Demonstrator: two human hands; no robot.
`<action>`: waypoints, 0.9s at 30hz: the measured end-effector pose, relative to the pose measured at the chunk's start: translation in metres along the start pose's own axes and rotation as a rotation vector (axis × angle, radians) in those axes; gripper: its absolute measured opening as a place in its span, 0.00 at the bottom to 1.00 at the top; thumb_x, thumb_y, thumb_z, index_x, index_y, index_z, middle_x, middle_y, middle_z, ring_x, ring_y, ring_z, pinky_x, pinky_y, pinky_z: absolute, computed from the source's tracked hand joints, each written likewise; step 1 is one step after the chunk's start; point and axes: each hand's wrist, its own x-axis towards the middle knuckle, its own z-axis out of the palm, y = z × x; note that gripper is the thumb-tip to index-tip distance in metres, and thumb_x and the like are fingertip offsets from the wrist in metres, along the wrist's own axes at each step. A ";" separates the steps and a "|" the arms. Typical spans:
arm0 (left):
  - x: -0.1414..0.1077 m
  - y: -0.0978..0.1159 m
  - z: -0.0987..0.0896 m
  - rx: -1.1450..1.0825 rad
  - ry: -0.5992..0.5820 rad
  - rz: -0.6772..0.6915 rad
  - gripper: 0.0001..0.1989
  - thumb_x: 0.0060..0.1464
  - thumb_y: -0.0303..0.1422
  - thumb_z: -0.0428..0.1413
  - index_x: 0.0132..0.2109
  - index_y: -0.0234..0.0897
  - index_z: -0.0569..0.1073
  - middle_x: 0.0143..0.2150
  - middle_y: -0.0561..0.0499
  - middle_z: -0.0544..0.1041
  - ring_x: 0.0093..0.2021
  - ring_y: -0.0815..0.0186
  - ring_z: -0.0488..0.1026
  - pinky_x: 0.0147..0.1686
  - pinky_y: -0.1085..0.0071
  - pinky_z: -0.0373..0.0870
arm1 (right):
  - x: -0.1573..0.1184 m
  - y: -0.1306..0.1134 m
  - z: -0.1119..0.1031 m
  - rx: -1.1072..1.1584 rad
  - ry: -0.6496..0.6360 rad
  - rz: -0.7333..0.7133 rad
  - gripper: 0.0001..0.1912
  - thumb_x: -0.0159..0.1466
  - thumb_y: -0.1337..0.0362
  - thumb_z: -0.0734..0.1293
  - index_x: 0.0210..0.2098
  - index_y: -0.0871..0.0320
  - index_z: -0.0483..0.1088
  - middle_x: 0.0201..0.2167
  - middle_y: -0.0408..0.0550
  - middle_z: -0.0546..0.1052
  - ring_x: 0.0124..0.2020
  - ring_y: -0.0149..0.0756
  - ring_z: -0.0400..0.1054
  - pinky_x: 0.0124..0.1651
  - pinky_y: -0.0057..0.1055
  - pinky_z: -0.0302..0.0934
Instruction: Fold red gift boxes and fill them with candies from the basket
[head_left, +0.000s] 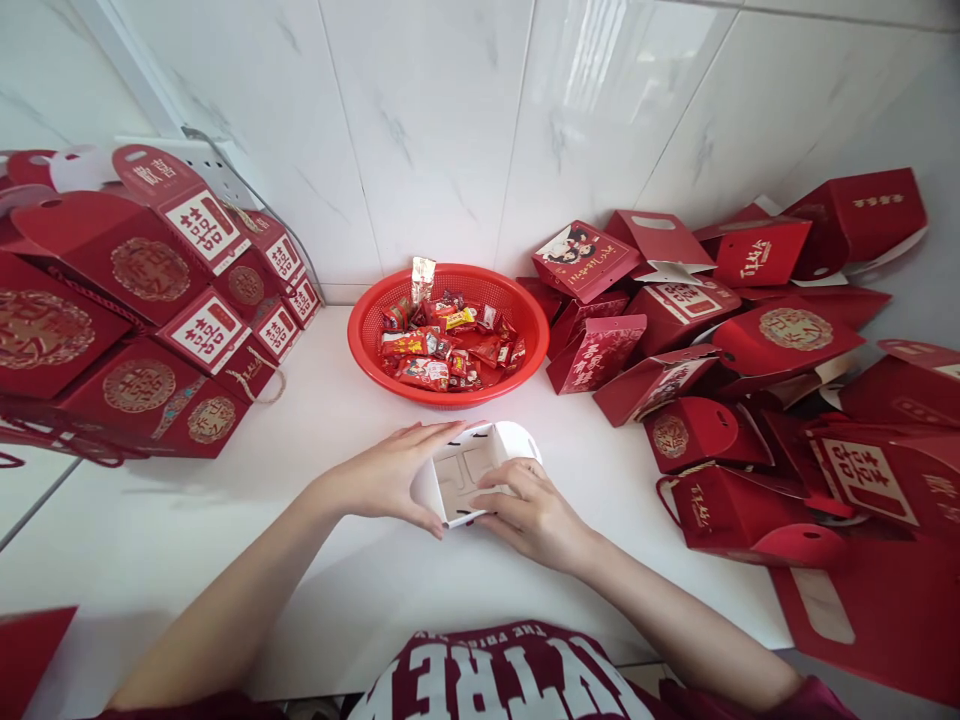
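In front of me is a small paper gift box point(459, 470), its white inside facing up and its flaps open. My left hand point(394, 478) grips its left side, with the thumb at the near corner and the fingers along the far edge. At the right, my right hand point(529, 508) holds the near right wall, some fingertips reaching inside over the bottom. A rounded white flap point(521, 440) stands out behind that hand. Just beyond the box sits a red plastic basket point(360, 335) of wrapped candies point(457, 345).
Stacked red gift boxes point(142, 385) with cord handles rise at the left. A loose pile of open red boxes point(690, 340) spreads along the right side. White tiled wall point(435, 130) closes off the back of the white table point(315, 590).
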 end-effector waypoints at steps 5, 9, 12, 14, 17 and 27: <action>0.005 0.013 0.026 0.117 0.180 -0.032 0.66 0.36 0.60 0.66 0.73 0.47 0.41 0.73 0.40 0.52 0.69 0.40 0.52 0.66 0.42 0.50 | -0.008 0.008 0.010 0.106 0.073 0.177 0.33 0.62 0.57 0.72 0.64 0.54 0.60 0.70 0.62 0.52 0.72 0.54 0.45 0.67 0.55 0.52; 0.015 0.000 0.057 -0.036 0.387 -0.021 0.64 0.37 0.58 0.67 0.73 0.44 0.43 0.69 0.36 0.56 0.67 0.42 0.56 0.63 0.46 0.59 | -0.014 0.014 0.018 0.316 0.051 0.425 0.57 0.60 0.54 0.74 0.73 0.51 0.32 0.74 0.59 0.43 0.73 0.50 0.42 0.70 0.51 0.48; 0.024 -0.016 0.083 -0.228 0.597 0.111 0.65 0.36 0.52 0.70 0.73 0.46 0.41 0.67 0.37 0.53 0.67 0.43 0.55 0.65 0.44 0.57 | -0.016 0.013 0.026 0.442 0.099 0.479 0.58 0.60 0.55 0.74 0.73 0.49 0.30 0.74 0.56 0.42 0.73 0.48 0.42 0.71 0.48 0.46; 0.029 -0.024 0.099 -0.371 0.682 0.177 0.67 0.36 0.48 0.72 0.73 0.47 0.38 0.67 0.36 0.51 0.68 0.42 0.53 0.66 0.42 0.55 | -0.015 0.011 0.032 0.543 0.161 0.499 0.57 0.60 0.55 0.74 0.73 0.49 0.32 0.74 0.55 0.42 0.73 0.48 0.43 0.72 0.47 0.45; 0.036 -0.029 0.112 -0.604 0.662 0.220 0.68 0.39 0.46 0.72 0.73 0.48 0.32 0.68 0.36 0.50 0.69 0.42 0.53 0.65 0.41 0.54 | -0.011 0.006 0.041 0.700 0.219 0.529 0.56 0.61 0.53 0.73 0.73 0.49 0.32 0.74 0.55 0.44 0.72 0.47 0.47 0.71 0.47 0.47; 0.040 -0.038 0.107 -0.632 0.644 0.287 0.60 0.37 0.39 0.72 0.71 0.49 0.46 0.67 0.38 0.58 0.66 0.39 0.59 0.63 0.39 0.59 | -0.019 0.013 0.036 0.413 0.144 0.434 0.36 0.73 0.49 0.53 0.73 0.45 0.30 0.75 0.41 0.34 0.75 0.44 0.29 0.74 0.52 0.32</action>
